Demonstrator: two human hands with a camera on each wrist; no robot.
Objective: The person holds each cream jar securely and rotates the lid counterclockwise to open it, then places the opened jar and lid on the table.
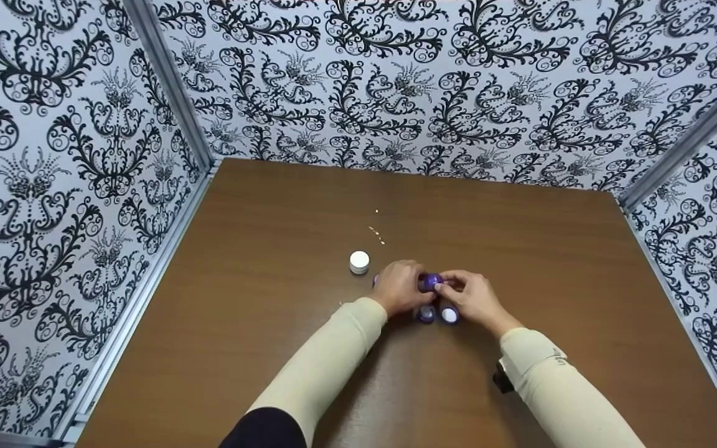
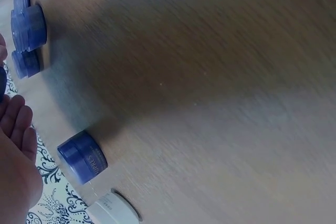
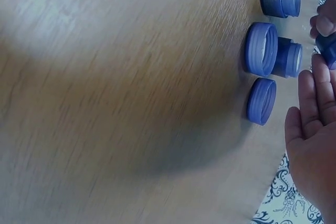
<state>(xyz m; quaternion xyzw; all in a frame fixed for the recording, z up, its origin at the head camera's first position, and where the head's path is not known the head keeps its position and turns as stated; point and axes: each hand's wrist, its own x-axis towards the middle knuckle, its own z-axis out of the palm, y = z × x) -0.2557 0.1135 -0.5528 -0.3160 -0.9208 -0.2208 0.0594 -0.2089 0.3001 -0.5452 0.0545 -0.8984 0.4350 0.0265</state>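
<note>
**JAR (image 1: 432,282) BETWEEN LEFT HAND (image 1: 398,286) AND RIGHT HAND (image 1: 472,300)**

I read the jar as raised above the table (image 1: 489,230), its axis apparently crosswise, hand to hand. Neither hand is nearer: both touch it. The left hand grips the left end; the right hand pinches the right end at the fingertips. Fingers mask the jar's seam; I cannot tell its closure. 2 lids (image 3: 253,53) lie near the right hand; the white jar (image 1: 359,262) stands left, apart.

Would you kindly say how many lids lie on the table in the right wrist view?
2: the upper lid in the picture, partly overlapping a jar, and the lower lid, nearer the right hand. More may be hidden.
</note>
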